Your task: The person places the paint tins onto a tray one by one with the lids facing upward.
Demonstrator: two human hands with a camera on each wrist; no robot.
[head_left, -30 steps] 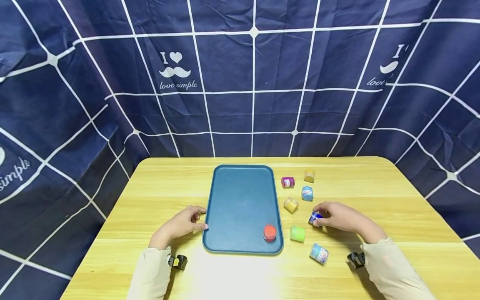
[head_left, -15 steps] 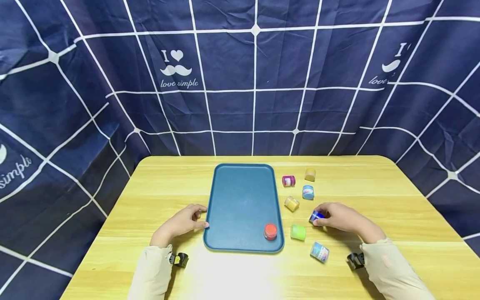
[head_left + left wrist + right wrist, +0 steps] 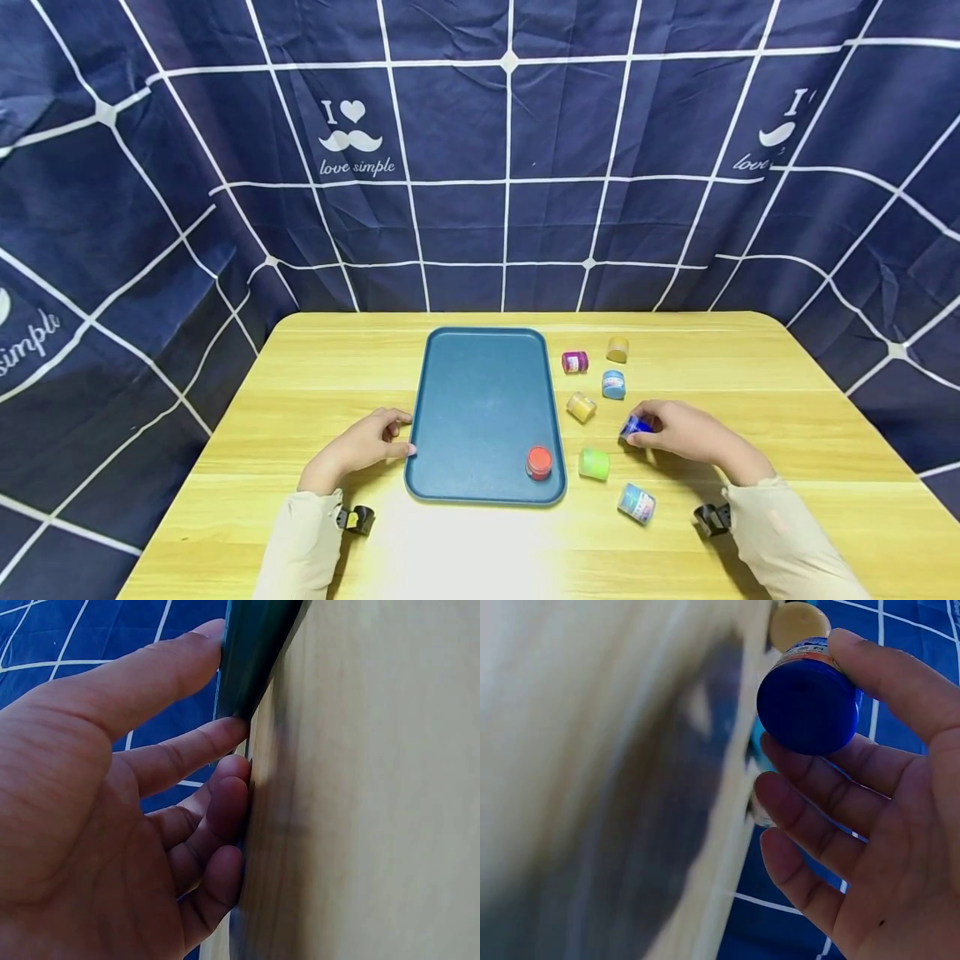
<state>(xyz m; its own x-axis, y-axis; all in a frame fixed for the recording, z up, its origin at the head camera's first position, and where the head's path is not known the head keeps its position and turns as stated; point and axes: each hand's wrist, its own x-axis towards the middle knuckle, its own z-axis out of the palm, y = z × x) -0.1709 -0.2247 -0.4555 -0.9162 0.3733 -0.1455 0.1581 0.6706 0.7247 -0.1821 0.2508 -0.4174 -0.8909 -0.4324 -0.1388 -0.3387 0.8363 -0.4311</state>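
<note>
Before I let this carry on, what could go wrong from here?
The dark blue jar may slip: the right hand holds it near the fingertips. Moved low toward the tray, it could knock the green jar. The left hand, touching the tray's rim, might nudge the tray.

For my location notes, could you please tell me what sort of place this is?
Probably a makeshift recording corner, judging by the printed curtains, the wooden table and the black wrist cameras.
</note>
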